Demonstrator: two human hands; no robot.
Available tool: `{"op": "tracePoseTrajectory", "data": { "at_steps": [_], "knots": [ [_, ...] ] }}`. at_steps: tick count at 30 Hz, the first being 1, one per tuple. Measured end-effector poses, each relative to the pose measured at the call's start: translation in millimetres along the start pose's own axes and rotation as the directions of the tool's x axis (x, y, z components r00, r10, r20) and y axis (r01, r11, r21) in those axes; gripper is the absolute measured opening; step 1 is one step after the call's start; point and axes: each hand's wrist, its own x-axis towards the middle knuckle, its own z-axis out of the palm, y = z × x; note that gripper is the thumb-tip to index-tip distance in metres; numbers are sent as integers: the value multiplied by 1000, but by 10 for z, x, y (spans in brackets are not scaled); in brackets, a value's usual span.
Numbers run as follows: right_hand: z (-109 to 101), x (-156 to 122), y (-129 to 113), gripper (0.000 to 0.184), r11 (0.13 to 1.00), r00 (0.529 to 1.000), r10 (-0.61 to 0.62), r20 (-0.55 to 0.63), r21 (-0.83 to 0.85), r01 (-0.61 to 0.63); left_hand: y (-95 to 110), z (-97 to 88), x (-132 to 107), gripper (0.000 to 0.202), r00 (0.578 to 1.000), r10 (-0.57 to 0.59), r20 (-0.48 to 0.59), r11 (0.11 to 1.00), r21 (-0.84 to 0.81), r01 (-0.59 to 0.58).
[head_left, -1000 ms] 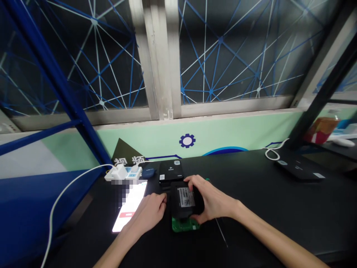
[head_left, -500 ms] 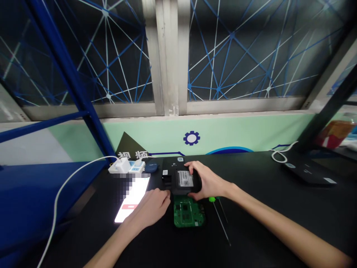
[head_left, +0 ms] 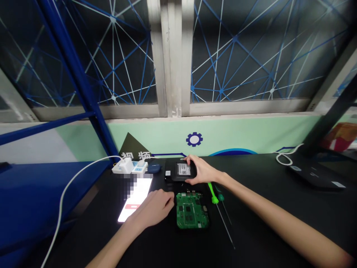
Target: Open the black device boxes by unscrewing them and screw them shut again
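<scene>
My right hand (head_left: 200, 170) grips the right edge of a black plastic cover (head_left: 174, 175) with a white printed label, thumb at the near side and fingers at the far side. The cover is above or on another black piece at the back of the table. Nearer to me lies a green circuit board (head_left: 192, 211), flat on the dark surface. My left hand (head_left: 161, 204) is at the board's upper left side, its fingers curled and closed. Its fingertips are hidden, so I cannot tell whether they hold the board's edge.
Two screwdrivers, one bright green (head_left: 214, 197) and one dark green (head_left: 221, 197), lie right of the board. A lit phone (head_left: 141, 190) is left of my left hand. Behind it are a power strip (head_left: 119, 167) with white plugs and a cable. A black device (head_left: 314, 176) lies far right.
My right hand has moved the black cover back, away from the circuit board, uncovering the board's far edge. My left hand stays beside the board. The view has shifted slightly.
</scene>
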Motion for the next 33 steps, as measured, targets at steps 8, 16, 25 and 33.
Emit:
{"op": "tracePoseTrajectory", "data": {
  "at_steps": [8,16,25,33],
  "knots": [
    [39,-73,78,54,999,999,-40,-16,20,40,9,-2,4,33,1000,-7,-4,1000,10,7],
    [40,-103,59,65,997,997,-68,-28,28,69,11,-1,18,34,1000,-6,5,1000,27,6],
    [-159,-449,-320,9,982,989,-105,-102,-167,87,53,-43,-3,36,1000,-13,22,999,37,12],
    [-181,-604,-438,10,982,995,-26,94,-185,43,49,-36,2,36,1000,-5,20,999,32,4]
  ]
}}
